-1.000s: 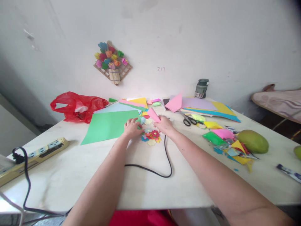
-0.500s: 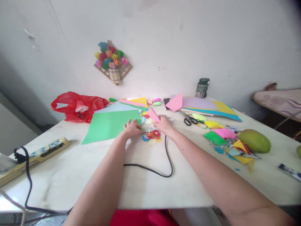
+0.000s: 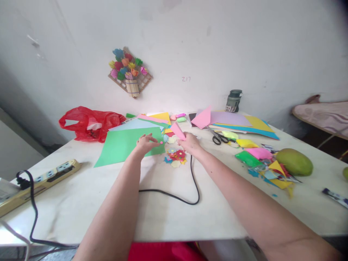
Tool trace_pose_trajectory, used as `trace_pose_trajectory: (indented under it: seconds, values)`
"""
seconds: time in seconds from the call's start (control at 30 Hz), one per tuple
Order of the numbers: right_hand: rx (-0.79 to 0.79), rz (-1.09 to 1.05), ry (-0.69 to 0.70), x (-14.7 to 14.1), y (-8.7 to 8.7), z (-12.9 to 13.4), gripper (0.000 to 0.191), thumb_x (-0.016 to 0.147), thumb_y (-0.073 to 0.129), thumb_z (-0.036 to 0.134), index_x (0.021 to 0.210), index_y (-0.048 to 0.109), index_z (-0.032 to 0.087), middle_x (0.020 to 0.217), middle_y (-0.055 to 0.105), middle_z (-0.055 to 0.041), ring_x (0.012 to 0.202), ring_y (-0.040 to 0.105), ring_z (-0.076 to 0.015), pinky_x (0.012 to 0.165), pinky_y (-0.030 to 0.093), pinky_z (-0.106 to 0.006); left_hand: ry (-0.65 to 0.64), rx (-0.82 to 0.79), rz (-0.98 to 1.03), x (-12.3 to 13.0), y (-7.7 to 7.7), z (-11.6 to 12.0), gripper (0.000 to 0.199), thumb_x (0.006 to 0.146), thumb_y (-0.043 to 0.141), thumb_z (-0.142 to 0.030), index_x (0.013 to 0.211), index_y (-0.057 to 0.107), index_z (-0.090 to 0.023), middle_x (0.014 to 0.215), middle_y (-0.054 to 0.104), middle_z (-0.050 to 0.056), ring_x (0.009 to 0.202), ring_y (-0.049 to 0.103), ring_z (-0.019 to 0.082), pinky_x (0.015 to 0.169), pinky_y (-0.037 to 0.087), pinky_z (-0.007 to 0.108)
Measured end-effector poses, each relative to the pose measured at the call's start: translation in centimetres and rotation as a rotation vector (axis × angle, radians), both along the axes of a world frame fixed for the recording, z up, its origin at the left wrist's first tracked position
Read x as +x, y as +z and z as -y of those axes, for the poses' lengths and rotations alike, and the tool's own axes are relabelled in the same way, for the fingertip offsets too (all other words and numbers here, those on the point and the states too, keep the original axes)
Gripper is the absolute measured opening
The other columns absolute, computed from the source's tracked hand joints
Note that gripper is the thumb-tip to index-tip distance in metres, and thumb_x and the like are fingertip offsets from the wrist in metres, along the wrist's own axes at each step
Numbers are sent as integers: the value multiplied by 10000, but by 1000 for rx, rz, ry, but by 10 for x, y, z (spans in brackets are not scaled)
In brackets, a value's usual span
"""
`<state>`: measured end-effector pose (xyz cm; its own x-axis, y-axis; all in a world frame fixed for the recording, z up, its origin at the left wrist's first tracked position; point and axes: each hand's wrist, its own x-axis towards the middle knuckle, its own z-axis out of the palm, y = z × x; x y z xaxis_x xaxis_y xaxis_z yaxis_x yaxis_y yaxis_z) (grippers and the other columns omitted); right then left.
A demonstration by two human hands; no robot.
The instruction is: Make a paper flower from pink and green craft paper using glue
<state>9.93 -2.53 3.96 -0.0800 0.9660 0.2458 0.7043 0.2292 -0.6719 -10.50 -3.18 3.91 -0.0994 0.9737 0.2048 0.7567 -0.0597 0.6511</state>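
Note:
Over the right part of a green paper sheet (image 3: 122, 146), my left hand (image 3: 146, 143) has a tiny pink piece (image 3: 161, 143) at its fingertips. My right hand (image 3: 189, 142) is closed on a folded pink paper (image 3: 177, 131), which points up and left. Between and below the hands lies a pile of small paper flowers (image 3: 177, 156) in red, blue, yellow and cream. More pale flower shapes are just above the pile, partly hidden by my right hand. Black-handled scissors (image 3: 219, 139) rest to the right, beside another folded pink paper (image 3: 202, 118).
A black cable (image 3: 174, 196) curves across the table front. Left are a red plastic bag (image 3: 81, 117) and a power strip (image 3: 51, 177). Right are clay packets (image 3: 258, 153), paper scraps, a green mango (image 3: 294, 162) and coloured sheets (image 3: 231, 119); a bottle (image 3: 233, 101) stands behind.
My left hand has moved left and slightly up, from the flower pile to over the green sheet, and the tiny pink piece now shows at its fingertips. My right hand stays nearly still.

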Motion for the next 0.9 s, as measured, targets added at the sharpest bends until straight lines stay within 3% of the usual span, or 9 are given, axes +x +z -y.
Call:
trace_pose_trajectory:
  seconds: [0.13,0.23,0.37,0.43,0.57,0.67,0.77,0.9]
  values:
    - [-11,-41,-17,1,-1,-2,263,716,521,238,953,615,177,849,677,-49,667,619,-149,573,448,-220,-81,-30,75,19,6,7,191,597,655,-362,736,664,-230,1356,415,49,1333,121,334,1004,171,517]
    - [-12,-48,-25,1,-3,-4,267,718,524,241,961,612,176,855,678,-52,679,621,-150,575,454,-219,-144,-83,-2,40,4,8,175,579,675,-367,680,655,-225,1360,409,31,1331,54,369,983,72,613]
    - [16,-58,-25,1,-5,-6,266,711,519,233,953,611,172,853,678,-57,688,622,-155,583,462,-226,-76,-76,-126,53,-1,2,209,505,732,-335,657,639,-224,1353,418,31,1322,59,391,965,-26,644]
    - [28,-63,-23,1,-4,-5,262,705,518,230,941,612,165,849,676,-64,691,622,-162,587,467,-237,-53,-21,-48,53,-2,0,209,532,700,-245,731,636,-229,1314,464,38,1298,201,367,1005,70,597]
    - [54,-74,-32,3,-3,-5,249,702,513,232,918,612,160,845,673,-68,709,622,-170,603,474,-247,-182,53,436,52,-7,3,295,644,549,-207,936,579,-182,1096,602,82,1015,555,245,916,383,420]
    - [59,-86,-63,3,-4,-7,251,705,523,257,922,608,164,831,672,-63,725,623,-169,613,474,-243,-300,42,626,58,-14,4,262,659,502,-193,912,556,-149,1005,621,85,942,587,196,898,414,361]
    - [67,-116,-72,5,-5,-11,263,703,539,303,918,602,165,814,669,-62,724,624,-168,613,473,-240,-340,-28,627,64,-20,5,205,674,473,-173,863,549,-146,969,632,83,923,591,181,902,414,352]
    - [73,-174,-74,8,-7,-14,253,692,545,321,884,589,163,765,662,-55,678,621,-163,596,470,-240,-379,-63,645,64,-20,7,229,732,467,-211,938,539,-141,974,638,94,919,598,183,888,422,363]
